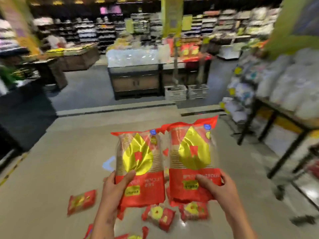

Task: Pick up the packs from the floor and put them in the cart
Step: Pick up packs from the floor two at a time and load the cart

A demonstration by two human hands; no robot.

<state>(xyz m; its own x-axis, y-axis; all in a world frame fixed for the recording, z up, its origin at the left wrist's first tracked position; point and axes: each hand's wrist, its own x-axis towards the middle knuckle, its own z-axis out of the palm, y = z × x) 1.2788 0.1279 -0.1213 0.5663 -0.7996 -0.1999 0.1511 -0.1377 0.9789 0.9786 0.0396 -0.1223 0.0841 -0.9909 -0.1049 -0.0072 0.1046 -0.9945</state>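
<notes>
My left hand (115, 186) grips a red pack with a gold leaf print (139, 163) by its lower left edge, thumb across the front. My right hand (216, 184) holds a second, matching pack (193, 157) by its lower right part. Both packs are lifted upright, side by side, above the floor. More red packs lie on the floor below: one at the left (81, 201), one in the middle (158, 215), one to its right (194, 210), and parts of others at the bottom edge (136, 234). A black cart frame (284, 156) on wheels stands at the right.
This is a shop aisle with a beige tiled floor (51, 178). A display stand (136, 80) with clear packaged goods stands ahead. Stacked grey baskets (186, 92) sit beside it. Shelves with white packaged goods (283, 87) line the right side. The view is blurred.
</notes>
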